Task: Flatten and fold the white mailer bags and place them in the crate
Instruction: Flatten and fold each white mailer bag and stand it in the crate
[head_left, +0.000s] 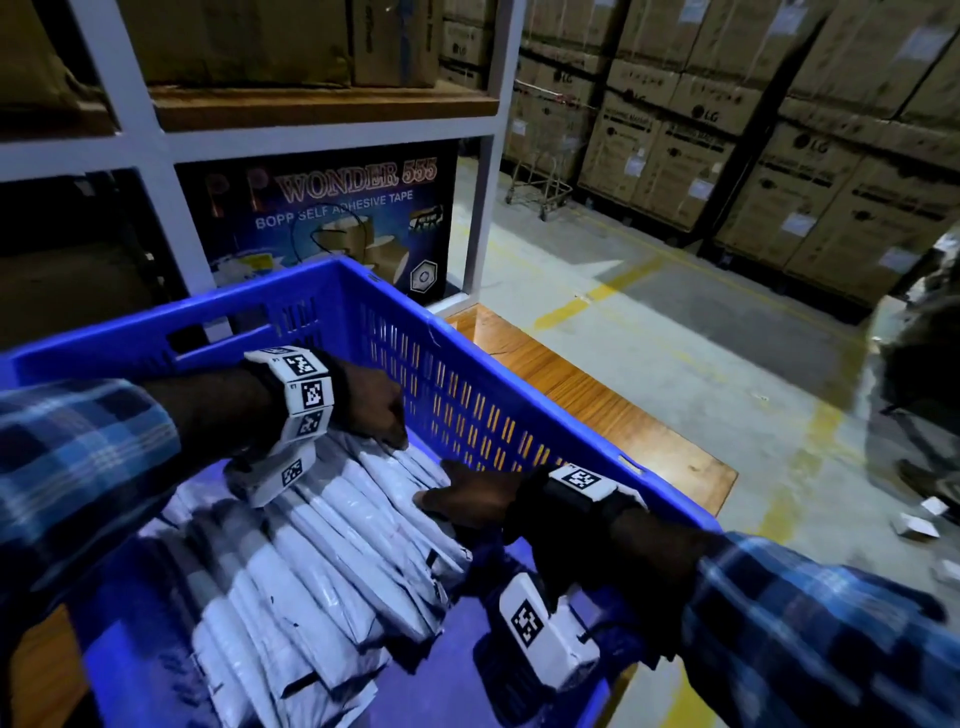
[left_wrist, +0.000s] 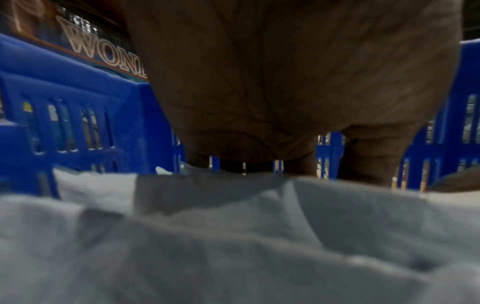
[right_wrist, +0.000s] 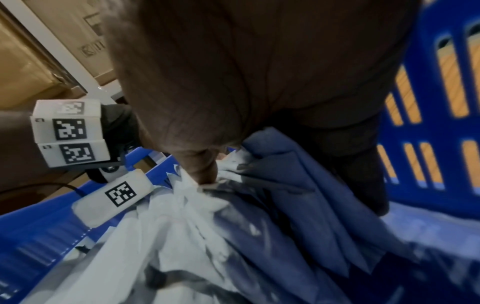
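Head view, crate: a blue slotted plastic crate (head_left: 467, 395) is seen on a wooden tabletop (head_left: 613, 405), its long side wall running from far left to near right.
Head view, mailers: folded white mailer bags (head_left: 332, 551) are stacked overlapping along the crate floor, with their long axes lying across the row and pointing toward the right side wall.
Head view, left hand: the left hand (head_left: 371, 402) is set at the far end of the row, fingers curled down onto the top bag; whether a bag is pinched cannot be told from here.
Head view, right hand: the right hand (head_left: 467, 499) is laid on the row's right edge, just beside the side wall, fingers pointing left toward the left hand.
Head view, spacing: the last bags of the row lie between the two hands, with both about equally near them.

Left wrist view, palm: the palm (left_wrist: 285, 86) fills the upper frame, and the fingers are bent down behind the bags (left_wrist: 233, 236), tips hidden.
Left wrist view, contact: the bags lie directly under and ahead of the fingers; the grip cannot be confirmed.

Right wrist view, grip: the bunched bag ends (right_wrist: 207, 205) are pinched by the thumb (right_wrist: 200, 164), with the fingers curled round them.
Right wrist view, direction: the bag bodies run away from the fingers, down and toward the camera; the slotted wall stands just to the right.

Judgement: the coming move is probably a squaring of the row against the wall, with the right hand better placed.
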